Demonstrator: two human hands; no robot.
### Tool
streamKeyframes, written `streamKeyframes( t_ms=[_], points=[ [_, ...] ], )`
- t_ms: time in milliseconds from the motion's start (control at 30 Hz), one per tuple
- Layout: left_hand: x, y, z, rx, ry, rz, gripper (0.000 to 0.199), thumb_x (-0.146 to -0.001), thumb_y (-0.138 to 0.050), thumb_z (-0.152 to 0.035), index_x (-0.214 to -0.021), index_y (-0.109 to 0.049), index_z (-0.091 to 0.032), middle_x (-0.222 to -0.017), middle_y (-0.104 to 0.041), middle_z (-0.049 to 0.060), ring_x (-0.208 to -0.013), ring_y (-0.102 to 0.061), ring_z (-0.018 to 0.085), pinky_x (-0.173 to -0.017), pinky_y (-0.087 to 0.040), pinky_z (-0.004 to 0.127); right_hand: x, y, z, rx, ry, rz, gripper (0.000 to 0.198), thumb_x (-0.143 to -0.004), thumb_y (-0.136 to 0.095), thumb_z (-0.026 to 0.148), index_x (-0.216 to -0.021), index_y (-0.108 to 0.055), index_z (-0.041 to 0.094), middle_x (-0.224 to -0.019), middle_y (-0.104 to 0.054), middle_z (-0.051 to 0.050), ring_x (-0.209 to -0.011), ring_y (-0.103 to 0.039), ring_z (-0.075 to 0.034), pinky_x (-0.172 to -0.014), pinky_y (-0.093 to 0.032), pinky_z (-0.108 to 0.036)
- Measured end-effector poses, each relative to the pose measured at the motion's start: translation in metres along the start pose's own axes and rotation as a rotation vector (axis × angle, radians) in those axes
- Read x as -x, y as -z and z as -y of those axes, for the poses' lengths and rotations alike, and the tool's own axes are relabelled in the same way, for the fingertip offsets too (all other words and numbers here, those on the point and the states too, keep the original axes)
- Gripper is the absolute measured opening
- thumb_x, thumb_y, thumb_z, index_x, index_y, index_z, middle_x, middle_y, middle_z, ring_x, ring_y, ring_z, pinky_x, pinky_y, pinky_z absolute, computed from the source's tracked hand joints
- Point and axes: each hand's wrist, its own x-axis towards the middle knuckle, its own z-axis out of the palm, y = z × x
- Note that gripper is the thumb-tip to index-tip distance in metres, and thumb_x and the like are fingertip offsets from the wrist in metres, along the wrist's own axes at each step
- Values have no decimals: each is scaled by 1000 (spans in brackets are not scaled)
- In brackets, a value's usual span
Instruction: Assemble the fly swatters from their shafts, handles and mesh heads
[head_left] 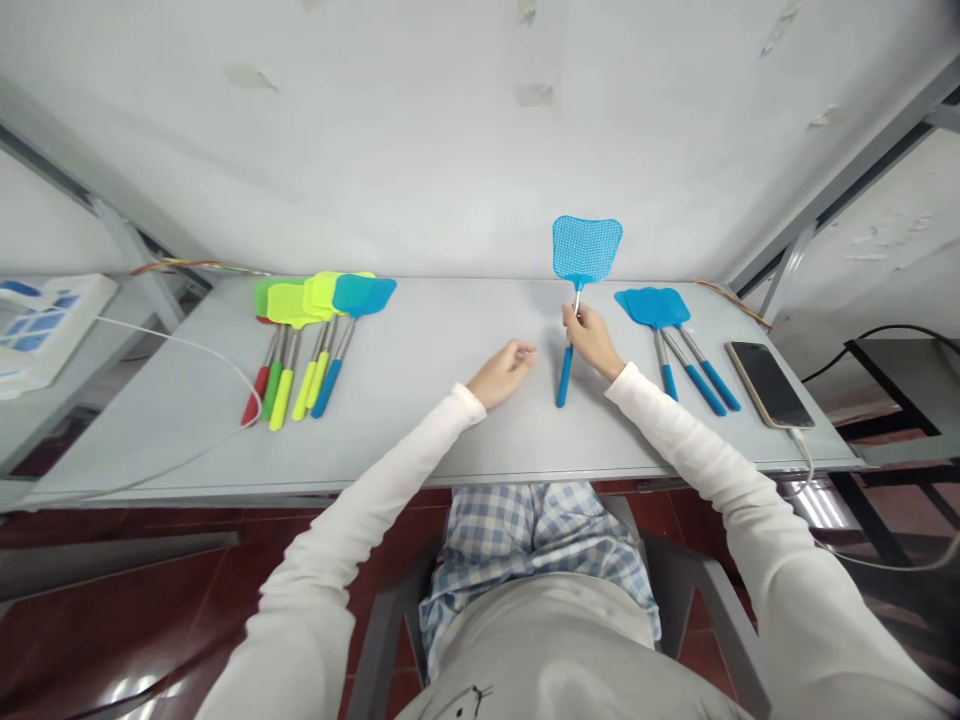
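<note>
My right hand (pixel 594 341) is closed around the metal shaft of a blue fly swatter (pixel 587 248), gripping it just below the mesh head. The swatter stands nearly upright in view, its head toward the wall and its blue handle pointing at me. To the left of it, my left hand (pixel 502 373) hovers over or rests on the table, fingers loosely bent and apart, with nothing in it. Several blue fly swatters (pixel 654 306) lie fanned out and overlapping to the right of my right hand.
On the left lies an overlapping group of fly swatters (pixel 295 304) with yellow, green, red and blue handles. A phone (pixel 770 384) with a white charging cable sits at the right end of the grey table (pixel 420 440). A thin white cable (pixel 187 345) crosses the left end.
</note>
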Motion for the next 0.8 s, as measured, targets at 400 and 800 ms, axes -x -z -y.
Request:
streamKeyframes(
  t_ms=[400,800],
  points=[
    [-7,-29,-7,255,-3,-27,21,-96,-37,-32,-110,-46,-20,-66,-41,-7,-48,-33,6,-51,-33,19,-26,12,2,-544,-288,127,65,-85,-24,75,-103,-57,21,-106,-68,-10,-92,-64,-20,-75,-53,-31],
    [7,-28,-24,548,202,72,25,-98,-34,-33,-115,-47,-21,-61,-27,-10,-36,-18,3,-33,-16,16,-61,4,-16,-971,-297,-255,19,-88,-50,34,-103,-53,22,-116,-65,-3,-101,-64,-11,-84,-56,-28]
  ],
)
